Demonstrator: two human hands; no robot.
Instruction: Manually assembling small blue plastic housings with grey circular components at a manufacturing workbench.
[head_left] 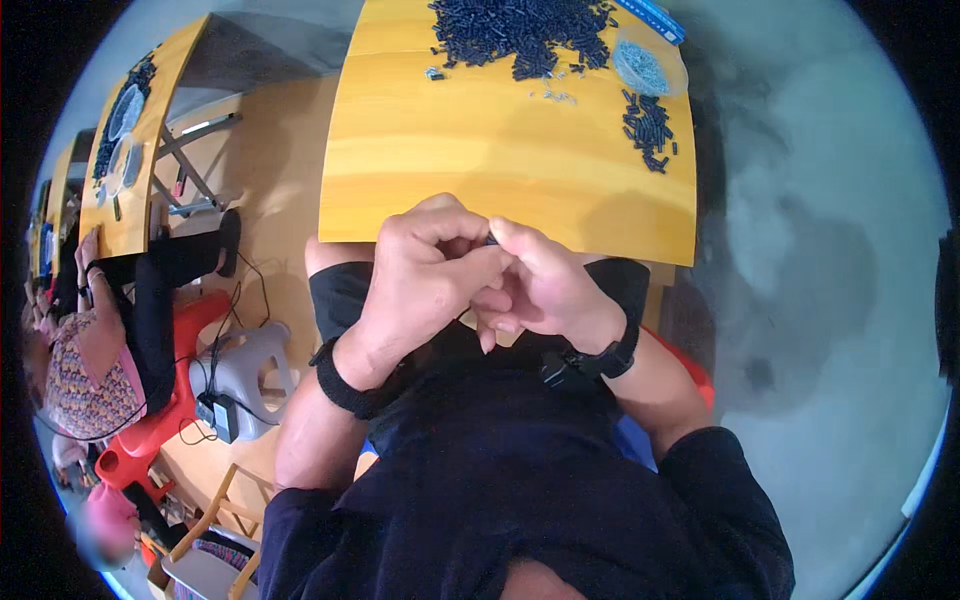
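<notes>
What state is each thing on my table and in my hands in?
Left hand: fingers curled, at the dark piece.
Right hand: fingers curled, meeting the left.
Dark piece: held at the fingertips, mostly hidden.
Big pile: loose, heaped.
Small pile: loose, spread out.
Tub: open, holding pale bits.

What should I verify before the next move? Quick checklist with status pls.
1. Left hand and right hand together at the table edge nearest the person: ok.
2. Dark piece present where the hands meet: ok, only a bit shows.
3. Each hand's exact grip on it: cannot tell, the hands overlap.
4. Big pile and small pile of dark pieces apart: ok.
5. All pale bits inside the tub: not ok, loose bits lie near the big pile.
</notes>
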